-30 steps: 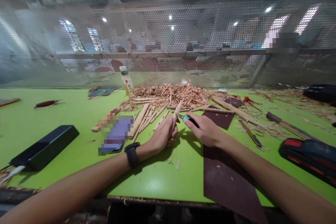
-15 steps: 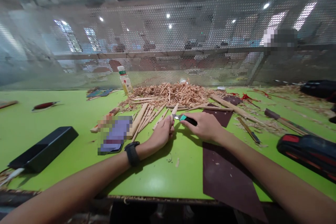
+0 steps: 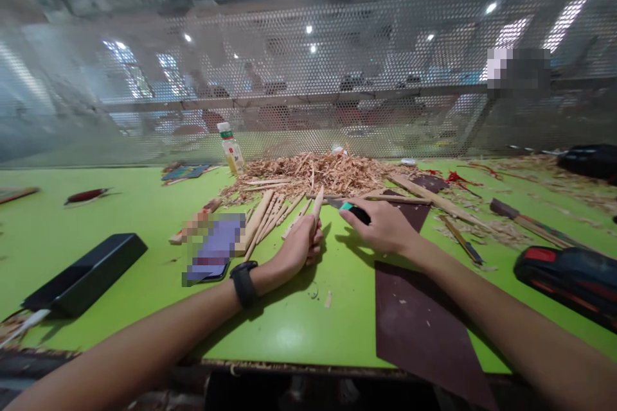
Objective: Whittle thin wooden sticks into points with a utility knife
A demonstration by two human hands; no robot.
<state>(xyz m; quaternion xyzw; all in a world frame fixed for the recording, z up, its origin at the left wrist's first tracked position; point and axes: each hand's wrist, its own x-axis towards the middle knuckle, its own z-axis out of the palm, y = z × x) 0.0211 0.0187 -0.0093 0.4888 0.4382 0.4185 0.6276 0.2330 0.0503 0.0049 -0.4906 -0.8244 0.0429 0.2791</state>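
Observation:
My left hand (image 3: 299,243) is closed around a pale wooden stick (image 3: 318,201), whose tapered end points up and away from me. A dark watch is strapped on that wrist. In my right hand (image 3: 383,225) sits a utility knife (image 3: 359,213) with a black and teal handle. Its blade points left toward the stick, with a small gap between them. Left of my left hand lie several carved wooden sticks (image 3: 272,218) and a flat wooden piece (image 3: 255,221). A heap of wood shavings (image 3: 328,170) rises beyond both hands.
Dark sandpaper (image 3: 424,321) lies by my right forearm. A phone (image 3: 214,250) and a black box-shaped device (image 3: 87,273) are at left, a black and red tool case (image 3: 563,279) at right. A bottle (image 3: 231,149) stands before the perforated screen (image 3: 299,77).
My right hand has drawn the knife slightly to the right, so its blade is now off the stick. My left hand keeps its hold and has shifted only a little.

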